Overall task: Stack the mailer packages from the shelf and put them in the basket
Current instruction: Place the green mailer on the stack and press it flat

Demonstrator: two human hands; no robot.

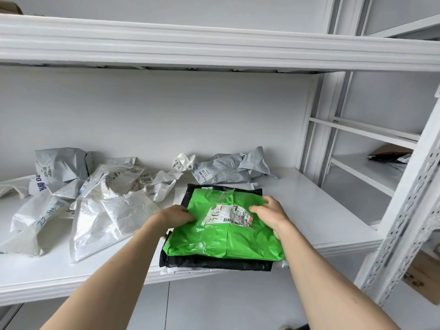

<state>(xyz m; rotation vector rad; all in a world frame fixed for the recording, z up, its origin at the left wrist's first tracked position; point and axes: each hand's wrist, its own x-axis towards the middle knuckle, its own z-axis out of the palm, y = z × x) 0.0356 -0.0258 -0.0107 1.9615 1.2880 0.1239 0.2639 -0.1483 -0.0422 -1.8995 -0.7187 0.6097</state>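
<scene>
Both hands are on the green mailer: left hand and right hand grip its edges. It tops a black mailer at the shelf's front edge, long axis running front-to-back. Its label has handwritten digits I can't read.

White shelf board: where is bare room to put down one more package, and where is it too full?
The white shelf board is bare right of the green plastic mailer, as far as the white upright post. A bare strip also runs along the front edge, left of the left hand. The crumpled white and grey mailer bags crowd the left and back.
</scene>
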